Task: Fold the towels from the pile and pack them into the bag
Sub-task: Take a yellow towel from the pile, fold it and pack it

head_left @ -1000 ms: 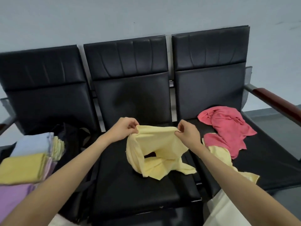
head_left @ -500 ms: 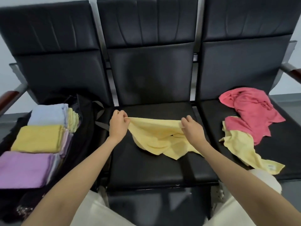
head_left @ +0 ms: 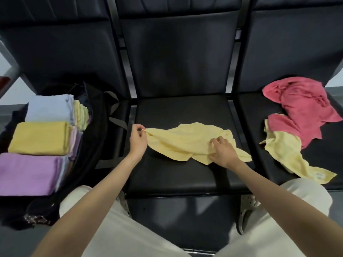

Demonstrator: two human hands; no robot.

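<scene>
Pale yellow towel (head_left: 187, 141) rumpled on middle seat (head_left: 178, 175), left corner pinched by left hand (head_left: 137, 140), right side grasped by right hand (head_left: 222, 151). Pile of 2 on right seat: pink towel (head_left: 304, 106) over second yellow towel (head_left: 285, 154). Folded towels (head_left: 39, 138) packed in black bag (head_left: 98, 127) at left

The black padded three-seat bench (head_left: 176, 175) carries a crumpled pale yellow towel (head_left: 185, 143) on its middle seat, a pink and yellow towel pile (head_left: 297, 127) on the right seat and an open black bag (head_left: 96, 127) on the left.
</scene>
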